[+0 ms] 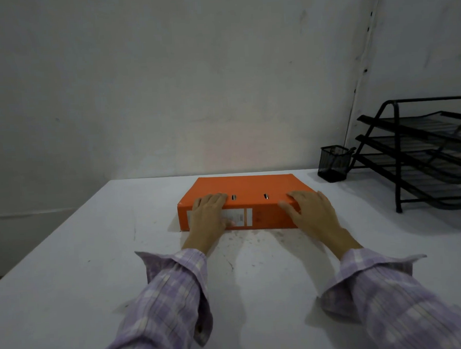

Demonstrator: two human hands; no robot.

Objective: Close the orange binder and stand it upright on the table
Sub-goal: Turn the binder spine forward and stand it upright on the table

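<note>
The orange binder lies flat and closed on the white table, its spine with a white label facing me. My left hand rests over the spine's left part, fingers on the top cover and thumb on the label. My right hand grips the binder's near right corner, fingers over the top edge and thumb against the spine. Two metal slots show on the cover between my hands.
A black mesh pen cup stands at the back right of the table. Beside it a black three-tier mesh paper tray takes up the right side. A pale wall rises right behind the table.
</note>
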